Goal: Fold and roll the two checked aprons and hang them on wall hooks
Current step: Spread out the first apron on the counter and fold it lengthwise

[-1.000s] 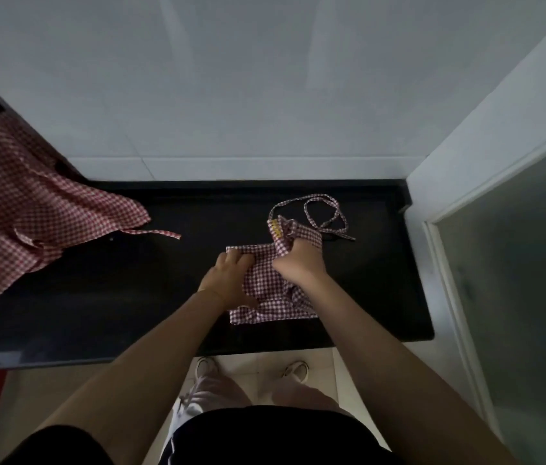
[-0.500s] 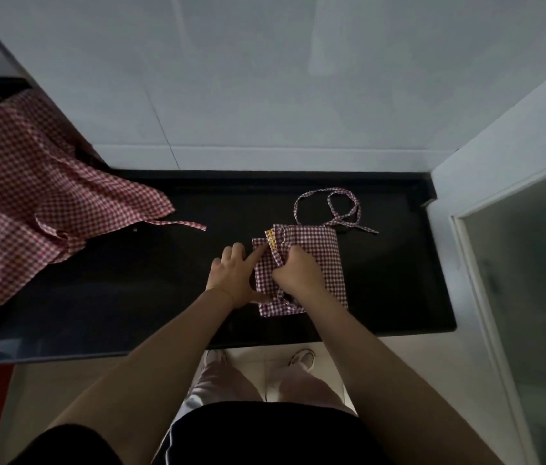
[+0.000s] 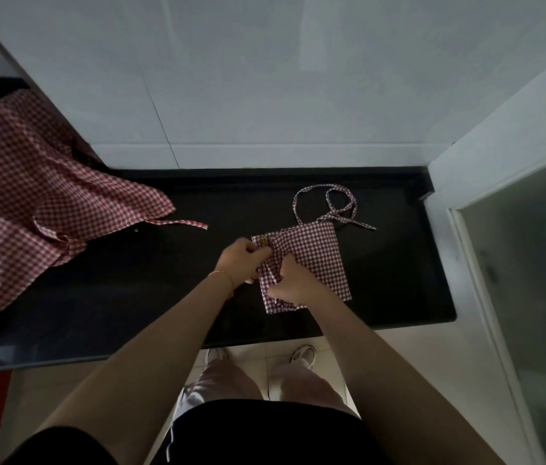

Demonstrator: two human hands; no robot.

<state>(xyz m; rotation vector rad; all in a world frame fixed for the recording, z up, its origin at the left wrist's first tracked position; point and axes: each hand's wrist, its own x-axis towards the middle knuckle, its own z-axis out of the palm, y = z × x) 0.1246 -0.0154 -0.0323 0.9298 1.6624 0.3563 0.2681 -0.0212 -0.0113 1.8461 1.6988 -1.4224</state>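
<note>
Countertop (image 3: 164,297) in black carries both checked aprons: the unfolded apron (image 3: 30,203) sprawls far left, well apart from the hands; the folded apron (image 3: 315,260) lies right of centre, long axis running away from the person. Left hand (image 3: 241,263) pinches its left edge; right hand (image 3: 293,286) grips the near left portion, ties (image 3: 328,206) trailing beyond.

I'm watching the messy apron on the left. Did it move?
No. The left apron lies where it was along the black counter's back edge.

Small folded apron (image 3: 315,260), red & white checks, lies flat w/ strings looped behind. Other apron (image 3: 30,203) spread out, far left.
</note>
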